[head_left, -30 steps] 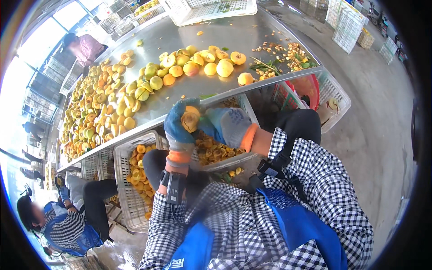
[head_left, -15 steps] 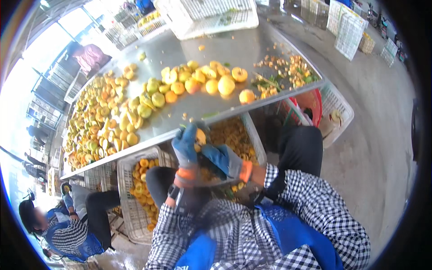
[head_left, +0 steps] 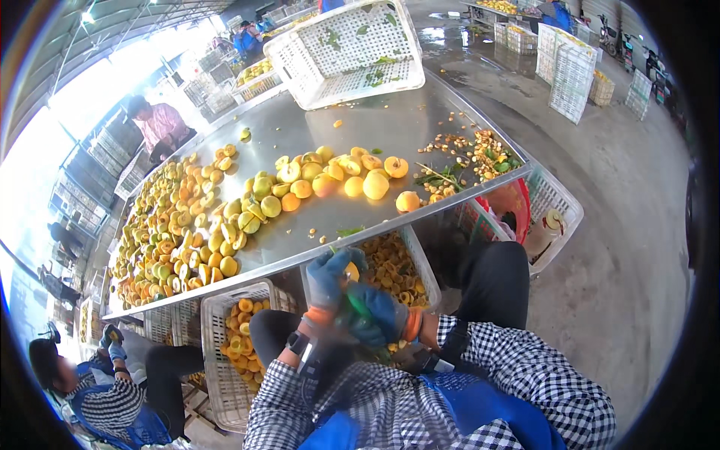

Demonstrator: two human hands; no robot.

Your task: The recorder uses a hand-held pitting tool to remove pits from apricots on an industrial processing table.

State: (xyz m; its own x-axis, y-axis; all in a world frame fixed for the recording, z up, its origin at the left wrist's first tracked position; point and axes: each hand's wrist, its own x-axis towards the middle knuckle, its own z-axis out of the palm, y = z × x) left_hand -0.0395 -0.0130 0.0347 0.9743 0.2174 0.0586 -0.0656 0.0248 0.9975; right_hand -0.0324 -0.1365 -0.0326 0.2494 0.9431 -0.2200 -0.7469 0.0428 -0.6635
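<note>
Just past the table's near edge, my left hand (head_left: pixel 328 279), in a blue-grey work glove, is closed around a yellow peach (head_left: pixel 352 271). The peach is mostly hidden by the fingers. Close beside it, my gloved right hand (head_left: pixel 381 313) is closed on a green-handled tool (head_left: pixel 358 303); its working end is blurred and cannot be made out. Beneath both hands stands a white crate (head_left: pixel 424 262) holding many cut peach pieces (head_left: pixel 391 264).
On the metal table (head_left: pixel 315 232) lie whole and halved peaches (head_left: pixel 311 180), with pits (head_left: pixel 487 154) and leaves at right. A white crate (head_left: pixel 345 75) tilts at the far edge. Another crate (head_left: pixel 217 352) of peach halves stands left. A co-worker (head_left: pixel 112 397) sits at lower left.
The view has tilted up, so the table sits lower. My right hand has turned and drawn nearer my body, bringing the green handle into sight. The peach stays in my left hand.
</note>
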